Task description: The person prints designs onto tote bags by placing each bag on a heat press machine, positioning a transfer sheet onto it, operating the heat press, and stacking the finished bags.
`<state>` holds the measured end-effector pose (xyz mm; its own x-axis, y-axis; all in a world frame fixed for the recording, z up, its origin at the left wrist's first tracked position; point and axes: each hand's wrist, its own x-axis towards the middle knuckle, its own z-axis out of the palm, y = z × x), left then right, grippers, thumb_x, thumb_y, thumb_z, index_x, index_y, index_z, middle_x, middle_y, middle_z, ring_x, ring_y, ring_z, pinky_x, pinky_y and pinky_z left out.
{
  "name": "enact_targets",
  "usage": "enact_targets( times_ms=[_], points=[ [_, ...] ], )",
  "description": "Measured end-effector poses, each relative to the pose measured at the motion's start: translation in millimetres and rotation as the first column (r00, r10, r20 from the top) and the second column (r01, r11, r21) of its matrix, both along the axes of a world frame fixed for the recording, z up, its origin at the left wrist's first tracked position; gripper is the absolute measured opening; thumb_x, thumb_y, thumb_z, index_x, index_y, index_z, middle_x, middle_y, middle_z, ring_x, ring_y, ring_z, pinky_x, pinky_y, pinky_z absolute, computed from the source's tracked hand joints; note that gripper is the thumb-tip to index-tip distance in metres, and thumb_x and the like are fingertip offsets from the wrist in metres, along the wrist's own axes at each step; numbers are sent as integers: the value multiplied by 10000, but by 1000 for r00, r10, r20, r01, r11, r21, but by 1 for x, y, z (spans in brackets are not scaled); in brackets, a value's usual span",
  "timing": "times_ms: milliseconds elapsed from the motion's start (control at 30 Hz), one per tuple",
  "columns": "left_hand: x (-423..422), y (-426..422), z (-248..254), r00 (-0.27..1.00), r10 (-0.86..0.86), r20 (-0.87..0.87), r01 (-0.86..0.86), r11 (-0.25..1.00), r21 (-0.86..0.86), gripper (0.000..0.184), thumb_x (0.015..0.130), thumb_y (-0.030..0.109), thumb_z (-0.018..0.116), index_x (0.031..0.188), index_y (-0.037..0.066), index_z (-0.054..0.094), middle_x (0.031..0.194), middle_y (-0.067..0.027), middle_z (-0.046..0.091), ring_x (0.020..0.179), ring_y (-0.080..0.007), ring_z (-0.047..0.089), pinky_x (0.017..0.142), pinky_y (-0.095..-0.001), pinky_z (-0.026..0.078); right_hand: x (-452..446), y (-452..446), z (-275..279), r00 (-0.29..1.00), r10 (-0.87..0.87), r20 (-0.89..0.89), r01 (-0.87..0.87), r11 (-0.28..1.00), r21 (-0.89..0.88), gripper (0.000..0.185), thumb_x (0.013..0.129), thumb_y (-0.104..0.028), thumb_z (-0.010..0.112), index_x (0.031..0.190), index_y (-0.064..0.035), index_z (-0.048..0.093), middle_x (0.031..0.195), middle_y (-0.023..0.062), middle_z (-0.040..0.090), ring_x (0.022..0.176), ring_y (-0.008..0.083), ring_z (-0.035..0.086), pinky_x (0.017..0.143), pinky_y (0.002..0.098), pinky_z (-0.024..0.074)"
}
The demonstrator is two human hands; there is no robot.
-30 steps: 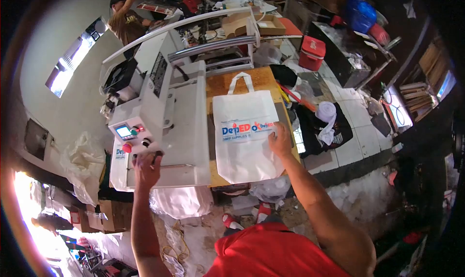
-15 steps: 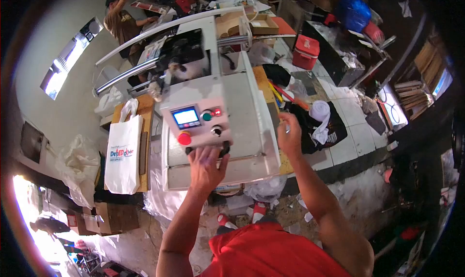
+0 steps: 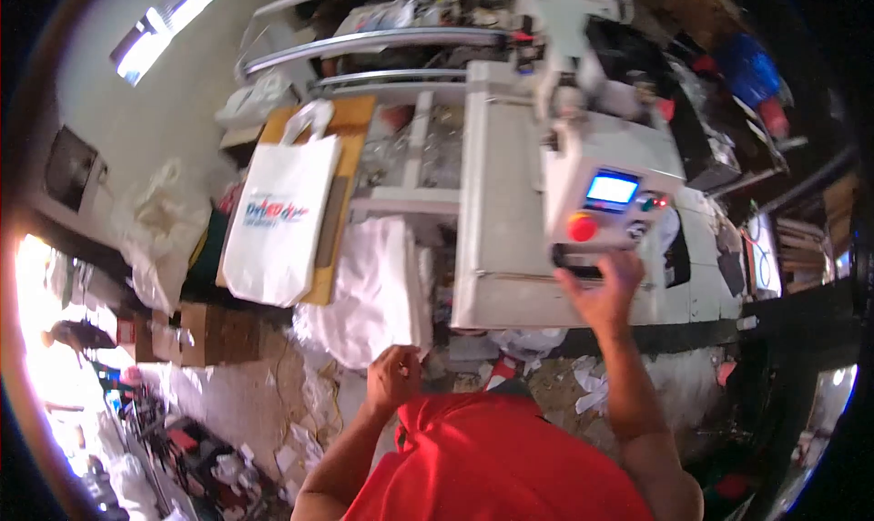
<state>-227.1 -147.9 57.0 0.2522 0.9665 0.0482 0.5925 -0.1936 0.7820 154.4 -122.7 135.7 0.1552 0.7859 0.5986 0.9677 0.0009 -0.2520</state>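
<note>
Seen from above, a person in a red shirt [image 3: 501,457] stands at a white press machine [image 3: 569,161] on a cluttered workbench. The right hand [image 3: 608,291] reaches forward to the black handle [image 3: 577,260] at the front of the machine's head, thumb spread apart from the fingers and touching it; blur makes it impossible to tell how firmly the fingers wrap around. Just above the handle are a round red button [image 3: 582,227] and a lit blue-and-white screen [image 3: 613,188]. Below the head and to its left lies a flat pale plate [image 3: 512,202]. The left hand [image 3: 395,377] is low, close to the shirt, its fingers curled; whether it pinches anything cannot be told. It is at the lower edge of a heap of white material [image 3: 373,284], contact unclear. Further left, a white tote bag [image 3: 282,216] lies flat on a brown wooden board [image 3: 358,134], handles pointing away from the person, its blue and red print blurred. Metal rails [image 3: 382,43] run across behind.
</note>
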Motion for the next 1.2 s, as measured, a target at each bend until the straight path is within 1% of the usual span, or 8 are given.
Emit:
enact_targets(
  times_ms=[133,367,533,733,833,967,1067,1200],
  points=[
    [-122,43,-132,965,221,-137,-212,974,82,208,865,134,667,1054,48,665,1003,-177,687,914,-346,669,845,-440,545,-10,7,-2,997,-24,77,23,1000,19,451,749,-395,821,775,-76,503,816,112,528,857,339,518,747,478,401],
    [-224,136,-245,804,422,-419,-464,886,2,692,767,298,822,1301,-43,542,1289,-266,581,1217,-442,534,1066,-479,423,-1,8,-21,973,11,229,-27,998,65,439,849,-399,757,875,-48,495,806,114,494,792,320,492,714,476,420],
    [-245,156,-261,861,344,-376,-446,865,-231,703,755,337,836,1322,13,577,1311,-248,605,1226,-415,561,1024,-464,477,-1,2,-17,993,-14,121,15,1000,-9,384,853,-338,755,910,-46,512,851,116,507,827,289,509,688,417,437],
    [-258,153,-255,819,318,-478,-528,745,-409,654,782,340,806,1298,9,578,1281,-242,607,1201,-403,581,1002,-478,496,-5,-4,-18,984,-158,-84,156,987,-24,426,810,-262,780,1087,-34,552,1020,115,533,979,284,537,916,436,443],
    [-252,146,-251,786,407,-465,-558,790,-253,660,795,342,790,1287,-20,539,1275,-247,570,1233,-421,544,1011,-481,486,-10,-7,-22,963,-225,-145,221,974,-44,456,819,-204,769,1186,-35,558,1137,127,559,1110,292,538,1015,435,418],
    [-267,136,-248,767,628,-134,-636,771,-25,367,843,215,628,1103,-33,551,1180,-243,563,1065,-414,544,954,-519,440,-65,-28,-21,951,-288,-114,297,953,63,446,882,-129,716,1277,-23,537,1288,156,557,1242,317,521,1092,443,383],
    [-292,137,-200,559,822,105,-829,557,52,212,888,144,562,1009,-29,539,1080,-217,559,996,-402,534,906,-491,426,-94,-98,-54,934,-303,-191,327,939,108,391,928,-84,655,1293,-18,530,1326,169,542,1273,334,514,1081,447,398],
    [-359,193,-90,699,710,89,-593,505,627,336,909,195,609,1125,-53,543,1102,-231,575,1049,-414,547,942,-506,429,-160,-242,-132,925,-326,-193,315,945,-88,342,965,-84,604,1298,-44,539,1315,163,545,1260,355,533,1041,464,436]
  ],
)
